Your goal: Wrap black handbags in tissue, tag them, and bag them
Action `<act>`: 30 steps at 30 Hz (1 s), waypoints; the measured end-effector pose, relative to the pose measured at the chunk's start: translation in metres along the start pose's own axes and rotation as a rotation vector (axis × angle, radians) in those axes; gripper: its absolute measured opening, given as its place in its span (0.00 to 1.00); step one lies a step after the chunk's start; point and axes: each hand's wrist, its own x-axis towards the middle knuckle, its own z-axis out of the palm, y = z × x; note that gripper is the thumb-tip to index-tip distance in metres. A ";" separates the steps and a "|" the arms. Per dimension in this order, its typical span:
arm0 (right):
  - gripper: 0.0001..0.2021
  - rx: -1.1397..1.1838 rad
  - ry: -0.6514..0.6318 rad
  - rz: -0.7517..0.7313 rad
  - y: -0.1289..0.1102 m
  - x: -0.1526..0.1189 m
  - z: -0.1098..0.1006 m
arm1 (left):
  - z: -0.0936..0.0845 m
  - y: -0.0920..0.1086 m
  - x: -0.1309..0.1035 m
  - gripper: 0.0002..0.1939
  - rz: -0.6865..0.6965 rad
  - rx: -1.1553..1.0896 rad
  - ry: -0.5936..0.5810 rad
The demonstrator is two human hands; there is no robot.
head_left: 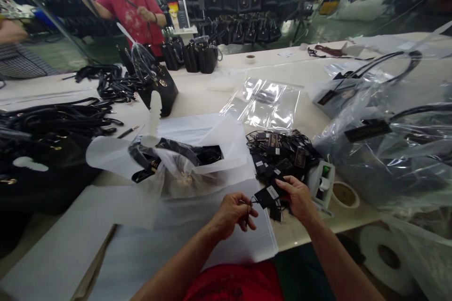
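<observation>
A black hang tag (271, 193) with a white sticker is pinched by my right hand (298, 197) at its right end. My left hand (235, 214) grips the tag's thin black cord (248, 212), its fingers curled round it. Just behind the tag lies a pile of similar black tags (278, 150), some with gold lettering. Left of my hands, a black handbag (208, 154) sits partly wrapped in white tissue paper (226, 164). Its handles stick out of the wrapping on the left, and a gold emblem shows dimly through the paper.
A tape dispenser (322, 183) and a tape roll (345, 194) stand right of the tags. Bags in clear plastic (384, 160) fill the right side. Black straps (60, 117) and bags lie left. Clear plastic sleeves (270, 103) lie behind. A person (132, 14) in red stands across the table.
</observation>
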 end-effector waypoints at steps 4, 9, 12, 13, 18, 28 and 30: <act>0.19 0.020 0.011 0.050 0.019 -0.003 -0.001 | -0.009 -0.006 0.000 0.11 0.083 0.037 0.163; 0.18 0.053 -0.006 0.086 0.036 -0.011 0.001 | -0.023 -0.013 -0.004 0.09 0.104 -0.015 0.249; 0.17 0.043 -0.002 0.086 0.050 -0.013 0.002 | -0.034 -0.016 -0.008 0.11 0.055 -0.123 0.256; 0.17 0.037 0.005 0.090 0.056 -0.012 0.001 | -0.039 -0.017 -0.010 0.12 0.042 -0.146 0.267; 0.21 -0.154 -0.005 0.086 0.088 -0.009 0.001 | -0.062 -0.015 -0.023 0.14 0.063 -0.193 0.321; 0.20 -0.258 -0.554 -0.325 0.080 -0.077 0.116 | -0.082 0.004 -0.059 0.03 0.341 0.278 -0.013; 0.21 -0.165 -0.638 -0.250 0.078 -0.086 0.142 | -0.096 0.007 -0.066 0.06 0.355 0.333 0.029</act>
